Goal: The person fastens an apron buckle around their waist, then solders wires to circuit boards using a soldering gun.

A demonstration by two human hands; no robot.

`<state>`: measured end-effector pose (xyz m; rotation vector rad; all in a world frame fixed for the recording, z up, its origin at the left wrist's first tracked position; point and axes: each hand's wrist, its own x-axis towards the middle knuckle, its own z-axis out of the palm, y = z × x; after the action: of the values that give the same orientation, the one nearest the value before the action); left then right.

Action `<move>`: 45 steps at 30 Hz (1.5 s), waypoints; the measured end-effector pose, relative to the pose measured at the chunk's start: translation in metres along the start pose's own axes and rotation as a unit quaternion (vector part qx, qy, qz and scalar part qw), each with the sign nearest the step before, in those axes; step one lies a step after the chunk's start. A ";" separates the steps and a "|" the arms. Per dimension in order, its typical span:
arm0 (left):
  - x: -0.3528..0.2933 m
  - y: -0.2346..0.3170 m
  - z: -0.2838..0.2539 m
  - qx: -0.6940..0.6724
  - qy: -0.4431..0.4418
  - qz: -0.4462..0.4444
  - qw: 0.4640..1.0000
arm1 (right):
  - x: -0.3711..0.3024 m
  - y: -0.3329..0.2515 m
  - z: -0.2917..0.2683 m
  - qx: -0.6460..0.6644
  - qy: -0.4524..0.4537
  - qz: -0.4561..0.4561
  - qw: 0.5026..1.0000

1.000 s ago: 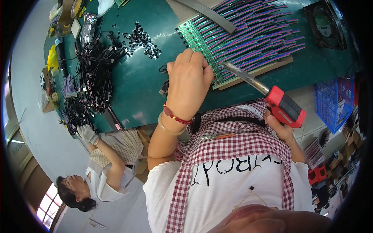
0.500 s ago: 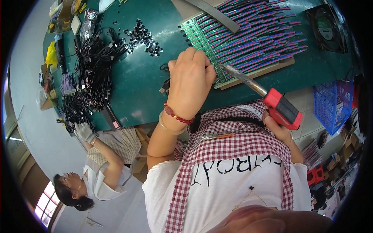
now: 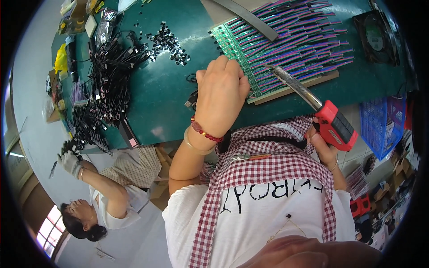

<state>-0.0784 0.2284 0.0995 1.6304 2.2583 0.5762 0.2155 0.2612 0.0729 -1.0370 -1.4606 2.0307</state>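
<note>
My left hand [image 3: 220,94] is closed at the near left edge of a panel of green circuit boards [image 3: 231,43]. Its fingers curl away from view, so whatever they pinch is hidden. Rows of pink, blue and black wires [image 3: 308,44] run rightward from the boards. In my right hand [image 3: 325,151] is a red and black soldering iron [image 3: 338,127] with a metal barrel, gripped by its handle. The barrel slants up and left, its tip over the wires just right of the boards. A flat grey metal bar [image 3: 251,20] lies across the wires.
Small black and silver connectors [image 3: 167,47] lie piled left of the boards, with a heap of black cables [image 3: 109,73] beyond. A fan [image 3: 376,36] stands at the right, above a blue basket [image 3: 380,127]. At the left, a co-worker's gloved hand [image 3: 70,164] holds something dark.
The soldering iron has shifted right with my right hand, its tip drawing away from the board edge. My left hand stays nearly in place. The co-worker's gloved hand has moved left and down.
</note>
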 end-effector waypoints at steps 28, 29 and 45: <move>0.006 -0.252 -0.160 0.248 0.045 -0.389 0.886 | 0.032 -0.029 0.027 0.098 0.085 -0.149 0.980; -0.007 -0.236 -0.152 0.292 0.063 -0.372 0.879 | 0.033 -0.030 0.027 0.097 0.085 -0.148 0.981; -0.087 -0.080 -0.067 0.245 0.153 -0.126 0.949 | 0.055 -0.045 0.021 0.091 0.027 -0.203 0.975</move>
<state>-0.1485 0.1138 0.1199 1.4876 2.9705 0.2195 0.1611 0.3035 0.1010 -0.6496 -1.3043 1.7842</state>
